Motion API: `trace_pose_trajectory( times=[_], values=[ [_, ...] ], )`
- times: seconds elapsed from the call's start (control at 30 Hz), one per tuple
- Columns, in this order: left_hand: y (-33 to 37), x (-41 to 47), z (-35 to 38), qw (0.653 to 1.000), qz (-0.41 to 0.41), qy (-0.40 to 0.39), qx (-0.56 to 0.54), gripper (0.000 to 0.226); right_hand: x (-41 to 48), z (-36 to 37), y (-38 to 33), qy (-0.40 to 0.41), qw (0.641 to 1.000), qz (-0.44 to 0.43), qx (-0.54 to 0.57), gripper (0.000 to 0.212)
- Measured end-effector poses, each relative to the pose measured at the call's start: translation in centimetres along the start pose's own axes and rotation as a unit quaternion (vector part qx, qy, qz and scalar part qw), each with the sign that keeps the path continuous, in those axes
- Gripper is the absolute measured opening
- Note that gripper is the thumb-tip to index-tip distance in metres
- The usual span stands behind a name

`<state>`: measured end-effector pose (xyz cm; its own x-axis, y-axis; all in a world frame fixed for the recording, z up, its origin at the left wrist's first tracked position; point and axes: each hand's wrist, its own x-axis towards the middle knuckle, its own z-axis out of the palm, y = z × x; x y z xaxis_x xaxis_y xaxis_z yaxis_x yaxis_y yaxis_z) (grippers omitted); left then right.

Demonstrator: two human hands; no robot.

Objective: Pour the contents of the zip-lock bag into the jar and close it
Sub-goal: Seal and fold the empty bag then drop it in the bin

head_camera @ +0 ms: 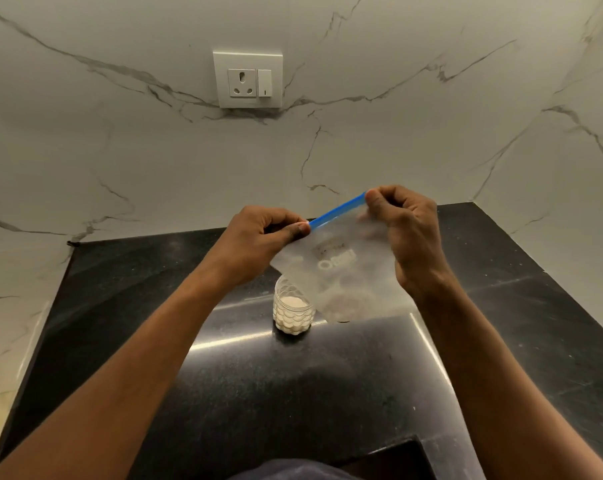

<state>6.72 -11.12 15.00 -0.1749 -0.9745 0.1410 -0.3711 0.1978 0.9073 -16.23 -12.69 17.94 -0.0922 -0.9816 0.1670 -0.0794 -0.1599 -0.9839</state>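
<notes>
Both hands hold bag up over black counter. Left hand pinches one end of blue zip, right hand pinches other end. Bag hangs in front of jar, hiding its right side; jar open, w/ white powder inside. Wall socket behind, well apart.

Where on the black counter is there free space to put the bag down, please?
The counter is bare left of the jar, up to the marble wall. Right of the jar, under the right hand, it is also bare toward the corner. The crowded spot is the jar itself, where the bag, held by both hands, left hand, hangs beside it.
</notes>
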Motion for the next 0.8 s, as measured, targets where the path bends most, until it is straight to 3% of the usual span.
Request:
trace_pose_trajectory(
  times=[0.23, 0.33, 0.4, 0.47, 0.53, 0.67, 0.73, 0.8],
  values=[
    [-1.5, -1.5, -1.1, 0.999, -0.046, 0.014, -0.01, 0.018, 0.5, -1.7, 0.5, 0.008, 0.997, 0.053, 0.061, 0.019],
    [-1.7, -1.8, -0.8, 0.987, -0.07, 0.019, -0.142, 0.04, 0.8, -1.8, 0.8, 0.005, 0.989, 0.086, 0.12, 0.016],
    [-2.3, -2.5, 0.0, 0.967, -0.082, -0.017, -0.24, 0.056, 1.0, -1.9, 0.8, 0.002, 0.98, 0.112, 0.164, 0.017],
    [-2.8, -3.6, 1.6, 0.96, -0.099, -0.053, -0.258, 0.05, 1.1, -1.8, 1.0, 0.0, 0.971, 0.129, 0.2, 0.017],
    [-3.1, -4.1, 3.2, 0.959, -0.121, -0.031, -0.254, 0.036, 1.1, -1.8, 1.5, -0.022, 0.965, 0.127, 0.228, 0.024],
    [-3.1, -4.0, 3.5, 0.94, -0.148, 0.052, -0.304, 0.024, -1.1, -2.1, 3.5, -0.18, 0.971, 0.137, 0.077, 0.048],
    [-3.1, -4.0, 2.6, 0.941, -0.158, 0.033, -0.297, 0.025, -2.6, -2.3, 4.8, -0.225, 0.964, 0.14, -0.003, 0.044],
    [-3.4, -4.1, 1.8, 0.944, -0.164, 0.003, -0.285, 0.027, -3.3, -2.5, 5.7, -0.222, 0.965, 0.14, -0.013, 0.033]
  ],
)
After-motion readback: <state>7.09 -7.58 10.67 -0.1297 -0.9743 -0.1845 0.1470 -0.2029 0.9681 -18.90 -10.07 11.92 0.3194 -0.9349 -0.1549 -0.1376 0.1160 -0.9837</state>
